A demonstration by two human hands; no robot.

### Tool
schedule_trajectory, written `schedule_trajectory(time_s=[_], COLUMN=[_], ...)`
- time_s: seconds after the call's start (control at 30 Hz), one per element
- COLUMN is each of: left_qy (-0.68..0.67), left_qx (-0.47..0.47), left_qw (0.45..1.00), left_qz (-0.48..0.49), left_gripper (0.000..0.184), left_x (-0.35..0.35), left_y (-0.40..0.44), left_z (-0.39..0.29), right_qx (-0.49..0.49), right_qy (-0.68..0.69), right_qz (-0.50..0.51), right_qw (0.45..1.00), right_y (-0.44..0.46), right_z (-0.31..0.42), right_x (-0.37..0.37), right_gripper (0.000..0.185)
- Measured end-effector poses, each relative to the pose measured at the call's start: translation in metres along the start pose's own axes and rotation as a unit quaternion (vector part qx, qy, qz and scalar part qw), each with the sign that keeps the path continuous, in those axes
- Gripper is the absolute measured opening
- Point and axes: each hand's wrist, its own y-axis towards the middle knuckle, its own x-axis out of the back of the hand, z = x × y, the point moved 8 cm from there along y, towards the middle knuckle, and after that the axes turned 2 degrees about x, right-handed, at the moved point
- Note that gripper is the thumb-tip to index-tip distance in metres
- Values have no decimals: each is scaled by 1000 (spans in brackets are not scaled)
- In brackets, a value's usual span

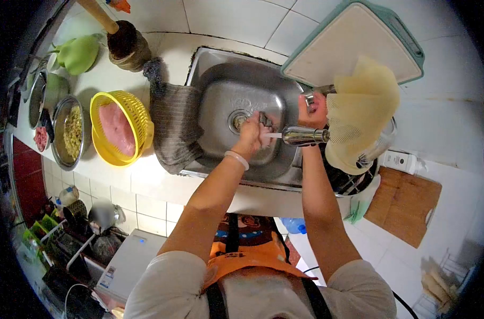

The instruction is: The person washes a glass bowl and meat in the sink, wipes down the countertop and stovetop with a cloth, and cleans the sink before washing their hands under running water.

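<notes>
My left hand (251,135), with a pale bangle (237,158) on its wrist, is inside the metal sink (215,80). Its fingers are curled about something small and dark grey (265,120) that I cannot make out. A thin stream of water from the chrome tap (303,136) falls onto this hand. Behind the tap, my right hand (313,111) is closed around a small metal lever, the tap handle (309,100). The drain (238,121) lies just left of my left hand.
A grey striped cloth (175,125) drapes over the sink's left edge. Farther left stand a yellow basket (98,133) holding something pink, and a metal bowl (84,151) of chopped food. A pale yellow mesh sheet (364,106) hangs right of the tap, before a cutting board (353,40).
</notes>
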Motion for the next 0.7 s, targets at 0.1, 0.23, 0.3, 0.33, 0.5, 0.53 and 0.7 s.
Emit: schedule_trajectory(time_s=[0.1, 0.23, 0.3, 0.33, 0.5, 0.53, 0.7], left_qy=[30, -48, -70, -72, -56, -57, -97], left_qx=[25, 25, 55, 55, 78, 72, 4], left_qw=[995, 993, 994, 994, 993, 993, 995], left_qz=[-95, -105, -62, -61, -76, -76, 13], left_gripper=[30, 32, 34, 34, 36, 36, 14], left_x=[17, 24, 19, 14, -9, -11, -13], left_y=[-3, -1, 7, 4, -14, -14, -2], left_z=[6, 19, 24, 22, 17, 17, 18], right_qx=[43, -142, -135, -134, -227, -345, -558], right_qy=[-68, -6, 251, 246, 297, 376, 272], right_qz=[24, -16, -116, -85, -45, -15, 207], right_qw=[996, 990, 952, 956, 926, 860, 756], right_y=[4, -37, -65, -64, -77, -95, -166], right_z=[-11, -54, -92, -94, -106, -110, -84], right_x=[-15, -1, -4, -7, -11, -21, -72], right_gripper=[17, 17, 24, 29, 28, 28, 35])
